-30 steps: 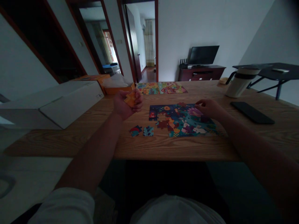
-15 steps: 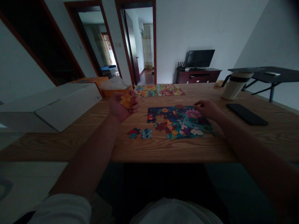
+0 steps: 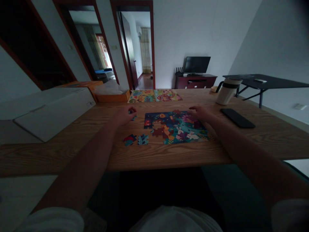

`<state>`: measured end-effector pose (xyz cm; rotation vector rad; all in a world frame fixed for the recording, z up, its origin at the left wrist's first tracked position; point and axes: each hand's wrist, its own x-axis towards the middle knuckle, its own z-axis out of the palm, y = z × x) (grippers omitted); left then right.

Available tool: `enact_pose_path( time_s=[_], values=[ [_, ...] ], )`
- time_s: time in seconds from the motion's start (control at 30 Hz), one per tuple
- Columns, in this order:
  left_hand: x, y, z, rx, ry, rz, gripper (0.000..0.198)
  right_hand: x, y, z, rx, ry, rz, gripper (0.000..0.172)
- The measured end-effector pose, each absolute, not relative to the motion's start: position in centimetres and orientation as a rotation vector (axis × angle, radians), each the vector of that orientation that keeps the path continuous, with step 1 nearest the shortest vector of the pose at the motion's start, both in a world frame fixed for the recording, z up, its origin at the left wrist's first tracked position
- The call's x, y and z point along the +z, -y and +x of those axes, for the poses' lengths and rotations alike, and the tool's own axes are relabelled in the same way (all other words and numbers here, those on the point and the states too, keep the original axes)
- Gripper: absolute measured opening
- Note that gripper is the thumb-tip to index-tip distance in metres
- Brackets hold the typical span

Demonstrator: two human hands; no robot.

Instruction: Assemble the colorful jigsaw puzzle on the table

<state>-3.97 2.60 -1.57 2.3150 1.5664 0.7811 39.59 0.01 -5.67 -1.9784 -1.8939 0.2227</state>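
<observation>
Puzzle [image 3: 175, 127] lies flat on a wooden table [image 3: 169, 158], its long axis running across in front of the person, with a ragged gap left of its middle. Right hand [image 3: 199, 113] is the nearer hand: its lightly curled fingers rest on the puzzle's far right part, and whether they pinch anything cannot be told. Left hand [image 3: 124, 116] sits off the puzzle's far left corner, fingers curled down, with a small blue piece [image 3: 132, 118] showing at the fingertips; held or only touched, cannot be told. Two loose pieces [image 3: 129, 140] lie side by side just left of the puzzle. Beyond the puzzle are two picture sheets [image 3: 154, 95]; farther left of it, an orange tray [image 3: 111, 98] and a white box [image 3: 50, 112]; right of it, a phone [image 3: 238, 118] and a tumbler [image 3: 228, 91]
</observation>
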Motion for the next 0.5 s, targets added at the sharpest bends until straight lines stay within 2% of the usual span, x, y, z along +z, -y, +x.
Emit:
enact_pose_path(
  time_s=[0.2, 0.37, 0.5],
  values=[
    [-2.4, -3.8, -4.7, 0.781, -1.733, 2.200, 0.011, -5.2, -3.1, 35.9, 0.215, 2.246, -1.891, 0.059],
    [-2.7, -4.1, -5.0, 0.744, -1.781, 2.164, 0.012, -4.9, -4.8, 33.8, 0.283, 2.298, -1.854, 0.044],
    [-2.9, -4.2, -5.0, 0.751, -1.764, 2.192, 0.013, -4.6, -4.6, 32.7, 0.283, 2.264, -1.850, 0.044]
  ],
)
